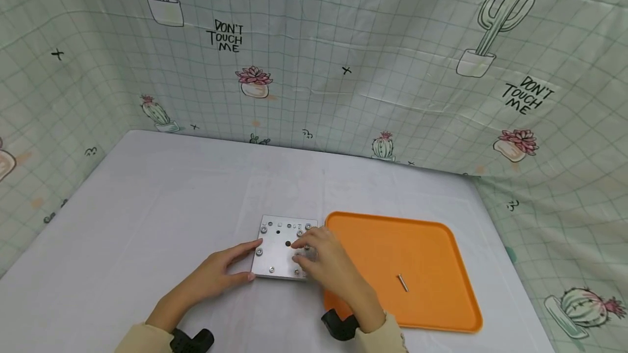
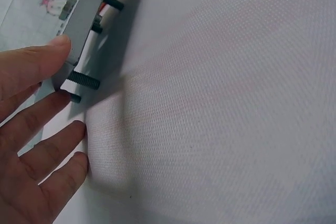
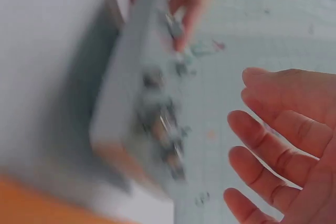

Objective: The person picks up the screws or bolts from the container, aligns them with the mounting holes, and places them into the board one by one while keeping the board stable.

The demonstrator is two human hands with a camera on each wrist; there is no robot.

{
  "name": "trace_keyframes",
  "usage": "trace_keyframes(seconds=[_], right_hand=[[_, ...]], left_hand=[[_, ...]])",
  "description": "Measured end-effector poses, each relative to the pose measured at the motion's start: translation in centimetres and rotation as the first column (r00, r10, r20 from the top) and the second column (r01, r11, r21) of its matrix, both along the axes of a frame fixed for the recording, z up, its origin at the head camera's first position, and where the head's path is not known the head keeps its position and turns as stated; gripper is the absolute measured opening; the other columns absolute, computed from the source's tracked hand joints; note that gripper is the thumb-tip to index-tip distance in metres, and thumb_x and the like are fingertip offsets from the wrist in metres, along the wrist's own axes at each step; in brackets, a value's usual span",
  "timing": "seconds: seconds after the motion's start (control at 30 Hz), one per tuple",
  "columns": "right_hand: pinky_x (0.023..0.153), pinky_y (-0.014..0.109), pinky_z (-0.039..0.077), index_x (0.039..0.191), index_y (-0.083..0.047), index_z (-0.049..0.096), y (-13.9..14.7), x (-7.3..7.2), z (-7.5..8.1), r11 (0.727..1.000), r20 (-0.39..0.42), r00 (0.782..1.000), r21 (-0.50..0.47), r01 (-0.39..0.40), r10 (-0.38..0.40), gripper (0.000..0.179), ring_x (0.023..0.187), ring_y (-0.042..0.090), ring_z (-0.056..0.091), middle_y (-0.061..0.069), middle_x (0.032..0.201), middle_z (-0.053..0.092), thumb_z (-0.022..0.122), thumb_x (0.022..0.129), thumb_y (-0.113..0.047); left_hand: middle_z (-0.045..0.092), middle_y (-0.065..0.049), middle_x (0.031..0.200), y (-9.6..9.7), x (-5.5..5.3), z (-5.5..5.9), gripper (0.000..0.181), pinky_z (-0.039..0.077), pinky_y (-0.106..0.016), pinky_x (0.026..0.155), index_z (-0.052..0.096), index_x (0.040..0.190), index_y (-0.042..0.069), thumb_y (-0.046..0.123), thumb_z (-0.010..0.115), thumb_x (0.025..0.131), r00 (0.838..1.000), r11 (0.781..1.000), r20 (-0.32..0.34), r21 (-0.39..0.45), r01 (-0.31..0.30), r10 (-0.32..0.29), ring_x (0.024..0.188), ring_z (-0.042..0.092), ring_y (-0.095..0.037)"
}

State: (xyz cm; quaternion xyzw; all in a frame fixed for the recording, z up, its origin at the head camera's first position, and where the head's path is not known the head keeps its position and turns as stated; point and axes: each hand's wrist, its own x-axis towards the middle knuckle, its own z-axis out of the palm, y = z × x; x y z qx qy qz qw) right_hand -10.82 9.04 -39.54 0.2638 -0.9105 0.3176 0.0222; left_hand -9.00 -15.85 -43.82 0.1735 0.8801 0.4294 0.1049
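A silver metal plate (image 1: 277, 257) with holes and several bolts lies on the white table, left of the orange tray. Bolt ends (image 2: 84, 80) stick out beneath it in the left wrist view. My left hand (image 1: 216, 272) holds the plate's near left corner, with the thumb on the front edge and a finger along the left side. Above the plate's right half hovers my right hand (image 1: 326, 259), thumb and fingers apart. The right wrist view shows nothing in its loosely bent fingers (image 3: 262, 169); the plate is blurred there.
An orange tray (image 1: 373, 309) stands right of the plate, close to its edge. One metal bolt (image 1: 402, 282) lies in it. A patterned cloth (image 1: 314, 91) hangs behind and beside the white table (image 1: 171, 189).
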Motion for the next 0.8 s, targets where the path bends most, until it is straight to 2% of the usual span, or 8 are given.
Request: trace_keyframes(seconds=[0.13, 0.2, 0.37, 0.47, 0.63, 0.8], right_hand=[[0.083, 0.034, 0.048, 0.093, -0.010, 0.070, 2.7, -0.1, 0.5, 0.995, 0.050, 0.995, -0.040, 0.092, -0.090, 0.015, 0.094, 0.014, 0.053, -0.004, 0.095, 0.061, 0.074, 0.078, -0.011], [0.085, 0.037, 0.049, 0.095, -0.010, 0.069, 4.2, 0.0, 0.7, 0.988, 0.099, 0.984, -0.038, 0.150, -0.146, 0.017, 0.097, 0.017, 0.054, -0.003, 0.097, 0.061, 0.074, 0.079, -0.010], [0.086, 0.040, 0.048, 0.104, -0.010, 0.066, 8.5, 0.2, 0.9, 0.959, 0.218, 0.935, 0.050, 0.277, -0.282, 0.024, 0.099, 0.024, 0.053, 0.001, 0.105, 0.060, 0.072, 0.081, -0.014], [0.084, 0.040, 0.047, 0.108, -0.008, 0.065, 11.2, 0.5, 0.6, 0.940, 0.254, 0.905, 0.107, 0.325, -0.342, 0.027, 0.099, 0.024, 0.052, 0.005, 0.108, 0.059, 0.070, 0.083, -0.016], [0.084, 0.041, 0.048, 0.113, -0.004, 0.062, 15.0, 1.2, -0.2, 0.905, 0.285, 0.859, 0.162, 0.394, -0.425, 0.035, 0.099, 0.025, 0.053, 0.011, 0.110, 0.058, 0.069, 0.084, -0.021], [0.078, 0.035, 0.048, 0.111, 0.002, 0.060, 17.4, 1.9, -1.2, 0.884, 0.279, 0.840, 0.194, 0.425, -0.465, 0.040, 0.092, 0.023, 0.053, 0.012, 0.102, 0.058, 0.073, 0.081, -0.021]], left_hand=[[0.046, -0.012, 0.141, 0.1, 0.0, 0.0, 0.062, 0.036, -0.051, 0.104, 0.048, 0.137, 0.013, 0.023, 0.071, 0.081, 1.000, 1.000, 0.008, 0.003, -0.005, 0.005, 0.129, 0.043, -0.034], [0.046, -0.012, 0.141, 0.1, 0.0, 0.0, 0.062, 0.036, -0.051, 0.105, 0.047, 0.137, 0.013, 0.023, 0.072, 0.080, 1.000, 1.000, 0.016, 0.004, -0.010, 0.010, 0.130, 0.043, -0.033], [0.046, -0.012, 0.141, 0.1, 0.1, 0.0, 0.062, 0.035, -0.051, 0.106, 0.047, 0.137, 0.013, 0.023, 0.071, 0.081, 1.000, 1.000, 0.024, 0.007, -0.010, 0.010, 0.130, 0.042, -0.033], [0.046, -0.011, 0.141, 0.1, 0.1, 0.2, 0.062, 0.035, -0.052, 0.106, 0.047, 0.137, 0.014, 0.023, 0.071, 0.081, 1.000, 1.000, 0.026, 0.003, -0.013, 0.013, 0.131, 0.041, -0.033], [0.047, -0.010, 0.141, 0.1, 0.1, 0.3, 0.061, 0.034, -0.052, 0.106, 0.048, 0.137, 0.015, 0.024, 0.071, 0.081, 0.999, 1.000, 0.026, -0.002, -0.020, 0.020, 0.131, 0.041, -0.033], [0.047, -0.010, 0.141, 0.1, 0.1, 0.2, 0.061, 0.034, -0.052, 0.106, 0.048, 0.137, 0.014, 0.024, 0.071, 0.081, 1.000, 1.000, 0.027, 0.002, -0.016, 0.016, 0.131, 0.041, -0.033]])
